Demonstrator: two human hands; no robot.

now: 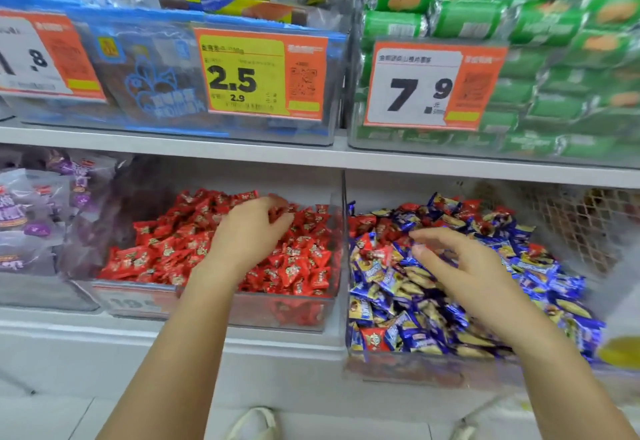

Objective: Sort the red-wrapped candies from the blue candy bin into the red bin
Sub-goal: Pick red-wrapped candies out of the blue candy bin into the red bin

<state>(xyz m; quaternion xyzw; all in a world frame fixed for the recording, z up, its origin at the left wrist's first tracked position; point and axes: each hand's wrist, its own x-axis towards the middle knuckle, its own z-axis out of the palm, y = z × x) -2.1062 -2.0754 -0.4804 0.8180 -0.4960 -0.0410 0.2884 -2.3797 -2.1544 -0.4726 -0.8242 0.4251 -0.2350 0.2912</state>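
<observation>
Head view, store shelving, two clear bins side by side on the lower shelf.

Left hand (247, 231) is over the red bin (277, 311), palm down, fingers curled downward into the heap of red candies (166, 252) near the back of the pile. The fingertips are blurred and mixed with the wrappers; I cannot tell whether they pinch a candy or merely touch the heap.

Right hand (460, 266) is above the blue candy bin (349, 346), fingers spread and mostly straight, thumb apart from the rest, reaching toward the bin's left rear. It holds nothing that shows.

Blue candy bin contents: mostly blue-wrapped candies (433, 318), with red-wrapped candies (374, 231) scattered among them. The red ones cluster at the rear left, just beyond the right hand's fingertips, and one more lies at the front left corner against the bin wall. A clear divider wall stands between the two bins.

Surroundings: a bin of purple bags (31, 218) left of the red bin. On the upper shelf, a bin of blue-printed packets with a yellow price tag (259, 76) reading 2.5, and beside it a bin of green packs (554, 58) with a white price tag (426, 84) reading 7.9. Edges of the frame are motion-blurred. A shoe (254, 422) shows at the bottom on the floor.
</observation>
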